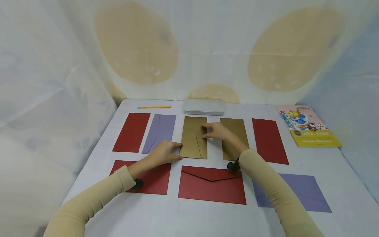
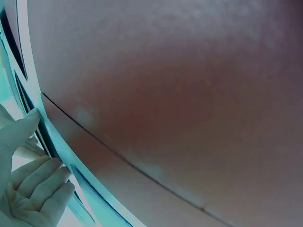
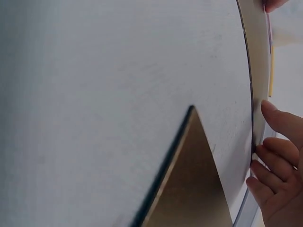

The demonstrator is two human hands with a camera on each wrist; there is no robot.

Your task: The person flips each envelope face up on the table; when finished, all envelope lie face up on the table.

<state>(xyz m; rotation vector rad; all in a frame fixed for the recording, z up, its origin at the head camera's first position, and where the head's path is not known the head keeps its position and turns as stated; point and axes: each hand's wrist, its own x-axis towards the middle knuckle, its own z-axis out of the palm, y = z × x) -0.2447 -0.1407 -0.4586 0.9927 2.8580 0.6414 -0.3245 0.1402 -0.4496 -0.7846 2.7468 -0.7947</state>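
A gold envelope (image 1: 193, 137) lies upright in the middle of the back row, its flap seam on the right. My left hand (image 1: 166, 152) touches its lower left edge, index finger and thumb spread apart. On the upper right edge rests my right hand (image 1: 218, 131). In the right wrist view that hand's thumb (image 3: 279, 118) is over the envelope's face and the other fingers are along its edge. The left wrist view shows the left fingers (image 2: 45, 182) fairly straight. Beneath the right forearm is a second gold envelope (image 1: 234, 128).
Red (image 1: 133, 131) and purple (image 1: 163, 126) envelopes lie left, another red one (image 1: 267, 136) right. In front are two red envelopes (image 1: 211, 191) and a purple one (image 1: 305, 189). Behind stand a grey case (image 1: 203, 107) and a yellow pencil (image 1: 154, 107); a book (image 1: 308, 125) is far right.
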